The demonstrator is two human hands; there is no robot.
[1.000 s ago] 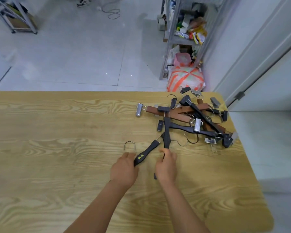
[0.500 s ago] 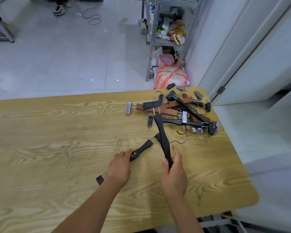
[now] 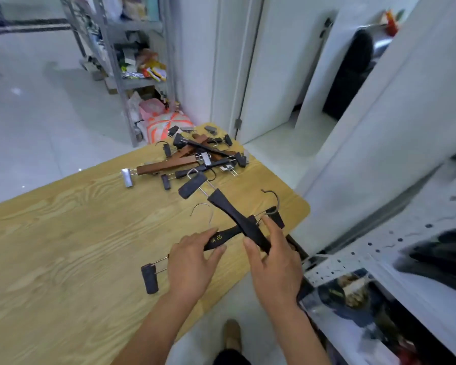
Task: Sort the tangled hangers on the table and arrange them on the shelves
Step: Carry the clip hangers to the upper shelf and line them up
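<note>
Lower centre: the left hand grips the bar of a black clip hanger lying on the wooden table. The bar's yellow printing is too small to read. The right hand pinches the near end of a second black hanger, which crosses over the first. Right edge: a perforated metal shelf. Centre, at the table's far corner: the tangled hanger pile, brown and black.

**Stockroom or shop back room, probably**

A metal rack crammed with packets is seen on white tiled floor. Clip hangers are piled on a wooden desk, and dark clothes are kept on a perforated shelf.
</note>
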